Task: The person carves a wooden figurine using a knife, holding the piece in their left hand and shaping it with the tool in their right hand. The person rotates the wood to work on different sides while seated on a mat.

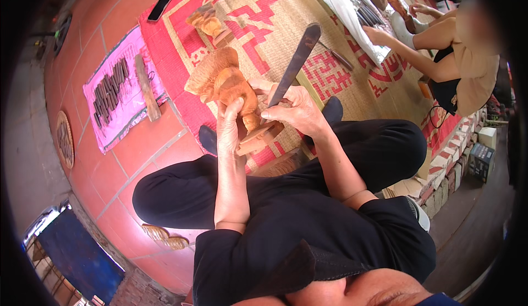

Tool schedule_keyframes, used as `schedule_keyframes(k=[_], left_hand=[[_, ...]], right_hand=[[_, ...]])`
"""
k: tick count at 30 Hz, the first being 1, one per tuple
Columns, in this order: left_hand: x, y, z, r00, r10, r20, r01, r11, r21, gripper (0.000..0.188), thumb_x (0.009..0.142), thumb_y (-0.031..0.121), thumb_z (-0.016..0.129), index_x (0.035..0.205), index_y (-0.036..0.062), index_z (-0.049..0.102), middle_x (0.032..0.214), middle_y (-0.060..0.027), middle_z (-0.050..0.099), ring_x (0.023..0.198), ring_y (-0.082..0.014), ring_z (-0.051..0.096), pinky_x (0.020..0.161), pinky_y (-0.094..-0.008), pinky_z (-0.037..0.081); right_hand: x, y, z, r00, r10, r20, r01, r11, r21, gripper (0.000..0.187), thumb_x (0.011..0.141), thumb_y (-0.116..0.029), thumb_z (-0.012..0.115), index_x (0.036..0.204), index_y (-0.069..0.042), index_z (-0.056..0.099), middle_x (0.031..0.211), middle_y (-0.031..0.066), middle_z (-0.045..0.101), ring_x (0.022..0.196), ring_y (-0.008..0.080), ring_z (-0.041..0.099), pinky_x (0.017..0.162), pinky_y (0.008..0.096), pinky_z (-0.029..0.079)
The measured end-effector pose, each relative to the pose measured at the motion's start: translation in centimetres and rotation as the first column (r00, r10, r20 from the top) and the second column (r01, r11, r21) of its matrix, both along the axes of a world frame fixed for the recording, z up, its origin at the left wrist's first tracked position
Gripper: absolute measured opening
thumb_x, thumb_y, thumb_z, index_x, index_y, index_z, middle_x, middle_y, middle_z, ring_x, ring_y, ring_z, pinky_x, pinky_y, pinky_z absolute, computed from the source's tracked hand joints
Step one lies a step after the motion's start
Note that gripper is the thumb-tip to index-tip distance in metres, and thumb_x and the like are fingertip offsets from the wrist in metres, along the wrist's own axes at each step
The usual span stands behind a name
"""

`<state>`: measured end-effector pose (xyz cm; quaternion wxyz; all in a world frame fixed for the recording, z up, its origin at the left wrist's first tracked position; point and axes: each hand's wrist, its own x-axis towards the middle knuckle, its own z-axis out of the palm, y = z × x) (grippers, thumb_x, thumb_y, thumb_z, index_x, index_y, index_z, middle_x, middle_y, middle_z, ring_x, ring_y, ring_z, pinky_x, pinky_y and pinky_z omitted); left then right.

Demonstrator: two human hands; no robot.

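Note:
My left hand [227, 122] is wrapped around the lower part of a carved wooden figure [224, 80], orange-brown, with a fan-shaped ridged top and a flat base. The figure leans to the left above my crossed legs. In my right hand [300, 111] is a carving tool [296, 58] with a long, dark, flat handle. It slants up and away to the right, while its lower end points at the figure just above the base; my fingers hide the tip's shape. A similar wooden carving [208, 24] stands farther off on the mat.
Several carving tools lie on a pink cloth [104, 124] at the left, beside a wooden stick [146, 86]. A phone [159, 9] rests at the mat's [275, 25] edge. At the right, another person sits near a white cloth [341, 9] with tools.

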<state>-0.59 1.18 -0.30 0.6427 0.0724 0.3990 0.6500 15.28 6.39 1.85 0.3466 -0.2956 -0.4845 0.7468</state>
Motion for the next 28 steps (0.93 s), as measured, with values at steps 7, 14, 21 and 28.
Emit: schedule_keyframes(k=[7, 14, 21, 28], left_hand=[[0.1, 0.1, 0.5, 0.997, 0.023, -0.069, -0.021, 1.0, 0.021, 0.06, 0.081, 0.007, 0.065, 0.133, 0.006, 0.035, 0.113, -0.0101, 0.056, 0.095, -0.0198, 0.061, 0.072, -0.0309, 0.056], [-0.5, -0.2, -0.9, 0.997, 0.06, -0.045, -0.061, 0.998, -0.017, 0.057, 0.083, 0.008, 0.065, 0.132, 0.0082, 0.037, 0.112, -0.0103, 0.056, 0.092, -0.0201, 0.062, 0.071, -0.0325, 0.056], [-0.4, 0.0, -0.7, 0.997, 0.077, -0.016, -0.078, 0.997, -0.016, 0.056, 0.083, 0.009, 0.066, 0.132, 0.0095, 0.04, 0.113, -0.0082, 0.056, 0.099, -0.021, 0.06, 0.081, -0.035, 0.054], [-0.7, -0.5, -1.5, 0.991, 0.025, 0.133, -0.018, 0.998, -0.056, 0.068, 0.082, 0.013, 0.069, 0.14, 0.0126, 0.034, 0.126, -0.0074, 0.05, 0.112, -0.0222, 0.053, 0.093, -0.0367, 0.049]], right_hand=[[-0.1, -0.4, 2.1, 0.971, -0.06, 0.232, 0.01, 0.977, 0.211, 0.032, 0.076, -0.003, 0.064, 0.108, 0.004, 0.059, 0.113, 0.014, 0.065, 0.099, 0.0167, 0.062, 0.085, 0.0299, 0.049], [0.0, -0.6, 3.4, 0.911, -0.046, 0.411, -0.075, 0.959, 0.275, 0.014, 0.078, -0.005, 0.067, 0.09, 0.003, 0.064, 0.107, 0.0139, 0.067, 0.094, 0.0165, 0.065, 0.081, 0.0305, 0.05], [0.1, -0.7, 2.3, 0.909, -0.105, 0.403, -0.109, 0.874, 0.474, 0.018, 0.08, -0.006, 0.067, 0.097, 0.001, 0.066, 0.094, 0.0101, 0.067, 0.085, 0.0171, 0.065, 0.076, 0.0292, 0.051], [0.0, -0.8, 1.2, 0.975, -0.045, 0.217, -0.011, 0.968, 0.25, 0.017, 0.081, -0.003, 0.066, 0.098, -0.003, 0.067, 0.094, 0.0094, 0.067, 0.083, 0.0235, 0.065, 0.078, 0.03, 0.05]])
